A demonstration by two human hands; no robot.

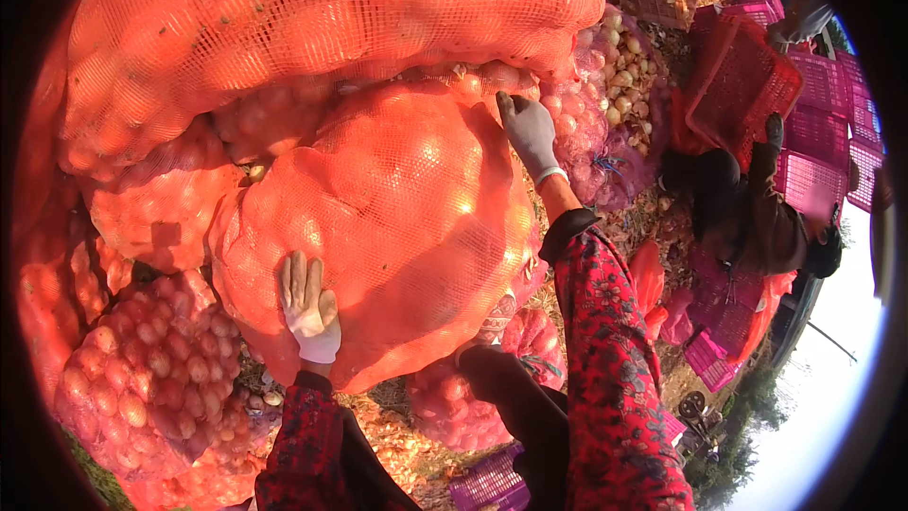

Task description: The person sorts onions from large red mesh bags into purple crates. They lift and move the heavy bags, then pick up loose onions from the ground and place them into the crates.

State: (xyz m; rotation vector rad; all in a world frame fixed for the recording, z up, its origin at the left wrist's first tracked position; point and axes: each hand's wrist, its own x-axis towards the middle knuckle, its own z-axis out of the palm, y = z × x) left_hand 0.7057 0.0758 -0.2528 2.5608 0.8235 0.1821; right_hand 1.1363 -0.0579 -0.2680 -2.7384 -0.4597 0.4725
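A large orange-red mesh sack (397, 227), bulging with round contents, fills the middle of the head view. Flat against its lower left side lies my left hand (310, 309) in a white glove with soiled fingers, palm partly turned up and holding nothing. My gloved right hand (528, 131) is at the sack's upper right edge, fingers curled on the mesh there; the fold it pinches is partly hidden. Above, another big mesh sack of onions (340, 7) leans over this one. A knee in dark trousers (511, 376) is beside the sack's lower edge.
Filled onion sacks lie at left (149, 369) and below (461, 404). At right, an open-topped sack (617, 78) shows pale onions. Beyond it a person (745, 213) holds a red plastic crate (745, 85) near stacked magenta crates (816, 128). Onion skins litter the ground (397, 433).
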